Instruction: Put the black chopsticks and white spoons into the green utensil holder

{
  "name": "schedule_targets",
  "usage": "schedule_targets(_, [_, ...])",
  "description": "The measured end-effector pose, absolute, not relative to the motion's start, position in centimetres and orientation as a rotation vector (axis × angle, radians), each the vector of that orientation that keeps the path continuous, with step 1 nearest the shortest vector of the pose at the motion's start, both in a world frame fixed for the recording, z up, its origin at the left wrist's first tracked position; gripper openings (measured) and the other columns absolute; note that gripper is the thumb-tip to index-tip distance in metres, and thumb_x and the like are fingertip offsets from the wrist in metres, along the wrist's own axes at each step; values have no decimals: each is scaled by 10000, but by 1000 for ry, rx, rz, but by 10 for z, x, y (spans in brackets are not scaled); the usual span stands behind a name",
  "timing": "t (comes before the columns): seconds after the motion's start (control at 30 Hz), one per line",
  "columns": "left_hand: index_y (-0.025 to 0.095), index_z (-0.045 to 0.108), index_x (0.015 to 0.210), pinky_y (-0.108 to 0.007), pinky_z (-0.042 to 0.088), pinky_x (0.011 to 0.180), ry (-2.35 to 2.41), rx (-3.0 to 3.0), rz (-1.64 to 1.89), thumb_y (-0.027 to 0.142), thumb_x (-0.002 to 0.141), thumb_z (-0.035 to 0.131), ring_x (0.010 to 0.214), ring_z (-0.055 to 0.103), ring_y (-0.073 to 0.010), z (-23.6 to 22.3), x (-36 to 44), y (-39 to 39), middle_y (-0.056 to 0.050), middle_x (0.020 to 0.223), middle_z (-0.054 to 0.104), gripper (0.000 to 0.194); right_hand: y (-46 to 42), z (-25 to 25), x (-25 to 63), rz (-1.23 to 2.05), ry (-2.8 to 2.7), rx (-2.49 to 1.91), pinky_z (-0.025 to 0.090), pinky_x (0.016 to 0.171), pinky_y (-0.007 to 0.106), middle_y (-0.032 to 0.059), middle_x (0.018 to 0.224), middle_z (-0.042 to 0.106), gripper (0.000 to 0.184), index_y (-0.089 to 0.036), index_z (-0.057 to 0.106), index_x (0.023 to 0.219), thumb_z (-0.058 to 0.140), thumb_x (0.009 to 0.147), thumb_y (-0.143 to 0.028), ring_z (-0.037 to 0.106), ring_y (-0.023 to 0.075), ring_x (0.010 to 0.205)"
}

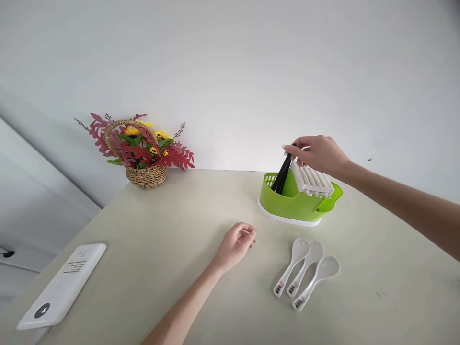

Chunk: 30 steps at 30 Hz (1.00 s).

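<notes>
My right hand (311,152) pinches the upper ends of black chopsticks (282,175). They lean at a slant, lower ends inside the left compartment of a green utensil holder (283,205); how many there are I cannot tell. A white slatted rack (313,180) with small hooks sits on the holder, just below my right hand. My left hand (237,245) rests on the table in front of the holder, fingers curled in and nothing visible in them. To its right lie three white spoons (301,250), bowls away from me and printed labels on their handles.
A wicker basket (146,176) of red leaves and yellow flowers stands at the back left, near the wall. On the table's (151,249) left side lies a white flat device (63,285) with a round dark mark. Beyond the left edge is a white cabinet (32,191).
</notes>
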<state>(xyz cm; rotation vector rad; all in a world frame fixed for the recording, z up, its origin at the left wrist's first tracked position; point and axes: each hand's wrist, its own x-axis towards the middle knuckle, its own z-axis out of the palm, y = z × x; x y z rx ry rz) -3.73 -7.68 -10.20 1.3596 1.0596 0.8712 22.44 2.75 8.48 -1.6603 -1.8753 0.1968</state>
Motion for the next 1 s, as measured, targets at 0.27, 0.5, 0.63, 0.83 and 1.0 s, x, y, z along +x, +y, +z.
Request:
schedule_targets(0.27, [189, 665, 1011, -306, 552, 777, 1065, 1520, 824, 491, 957, 610, 880, 706, -200, -103, -39, -80, -76, 964, 733, 311, 53, 75, 226, 206, -1942, -1677, 544, 651, 378, 20, 631, 723, 397, -254, 710, 725, 610, 913, -589, 656, 203, 579])
schedule_targets(0.5, [192, 653, 1039, -313, 555, 796, 1051, 1593, 795, 494, 990, 569, 909, 712, -202, -107, -41, -80, -86, 1043, 736, 317, 54, 78, 228, 103, -1850, -1745, 529, 672, 404, 59, 780, 767, 419, -215, 718, 1112, 582, 935, -570, 678, 235, 670])
schedule_targets(0.63, [189, 650, 1042, -312, 555, 800, 1054, 1605, 789, 468, 991, 568, 927, 715, -206, -106, -41, -80, -89, 1048, 735, 295, 38, 73, 228, -192, -1913, -1668, 488, 689, 406, 88, 891, 783, 390, -219, 665, 1189, 543, 957, -508, 679, 277, 761])
schedule_targets(0.83, [196, 660, 1022, -309, 554, 799, 1050, 1654, 791, 488, 994, 566, 931, 718, -212, -105, -40, -82, -80, 1011, 735, 308, -9, 55, 224, -407, -2219, -1481, 291, 538, 298, 36, 844, 776, 283, -255, 690, 1122, 468, 995, -376, 562, 173, 540])
schedule_targets(1.0, [200, 665, 1017, -311, 555, 809, 1061, 1686, 783, 480, 994, 566, 923, 713, -208, -106, -39, -82, -74, 1009, 740, 298, -49, 40, 227, -273, -2415, -1108, 274, 524, 286, 22, 764, 746, 227, -251, 719, 910, 531, 988, -350, 585, 160, 587])
